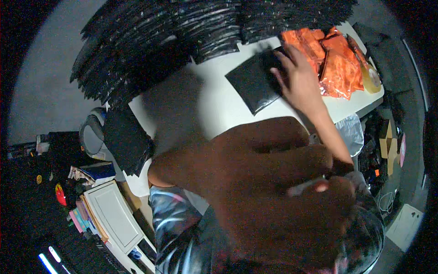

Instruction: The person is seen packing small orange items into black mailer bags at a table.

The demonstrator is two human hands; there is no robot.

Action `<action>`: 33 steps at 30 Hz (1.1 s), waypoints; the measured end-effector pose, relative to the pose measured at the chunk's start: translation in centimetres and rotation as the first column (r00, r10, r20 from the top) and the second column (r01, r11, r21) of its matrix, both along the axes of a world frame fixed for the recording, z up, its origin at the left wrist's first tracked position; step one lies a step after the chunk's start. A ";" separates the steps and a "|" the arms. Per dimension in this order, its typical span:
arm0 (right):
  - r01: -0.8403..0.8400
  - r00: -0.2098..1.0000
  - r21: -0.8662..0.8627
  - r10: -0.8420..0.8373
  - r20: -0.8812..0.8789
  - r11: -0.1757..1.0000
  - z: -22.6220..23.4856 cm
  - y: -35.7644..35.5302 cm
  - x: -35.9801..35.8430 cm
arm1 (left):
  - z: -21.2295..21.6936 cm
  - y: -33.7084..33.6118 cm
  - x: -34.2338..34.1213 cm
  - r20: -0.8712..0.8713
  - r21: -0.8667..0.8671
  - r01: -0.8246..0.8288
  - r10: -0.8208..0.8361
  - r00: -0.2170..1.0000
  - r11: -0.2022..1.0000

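Observation:
A flat, glossy black packet [255, 82] lies askew on the white table [219, 114]. Over its right part is my right hand [299, 80], fingers apart, with shadow beneath them. Whether the fingertips press on the packet cannot be made out. My left hand [273, 187] looms large, dark and blurred very close to the camera, covering the table's front edge and much of my torso. Its fingers point right and look partly bent; nothing held shows in it. Orange items in clear plastic bags [340, 64] lie just right of my right hand.
Long rows of stacked black packets [200, 27] fill the table's far side. More black packets [125, 139] sit at its left corner. A yellowish tape roll [372, 80] is by the right edge. A white cabinet [114, 214] stands lower left, an open cardboard box [388, 146] right.

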State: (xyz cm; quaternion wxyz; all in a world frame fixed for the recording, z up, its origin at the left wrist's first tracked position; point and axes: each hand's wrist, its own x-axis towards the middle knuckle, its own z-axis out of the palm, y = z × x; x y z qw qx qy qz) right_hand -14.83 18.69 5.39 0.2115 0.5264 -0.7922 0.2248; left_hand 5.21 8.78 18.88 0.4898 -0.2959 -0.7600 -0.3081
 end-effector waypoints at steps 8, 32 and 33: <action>-0.133 0.982 0.323 0.081 0.170 0.937 -4.6 0.7 -2.0 | -0.3 0.7 -0.5 0.111 -0.205 -0.046 0.070 0.991 0.978; -0.233 0.969 0.397 0.175 0.177 0.888 -4.4 0.6 -1.4 | -19.6 -5.4 -9.5 0.643 -0.437 -0.372 0.573 0.508 0.819; -0.236 0.966 0.390 0.174 0.189 0.890 -4.1 0.7 -1.2 | -19.4 -5.4 -9.4 0.643 -0.457 -0.361 0.582 0.498 0.813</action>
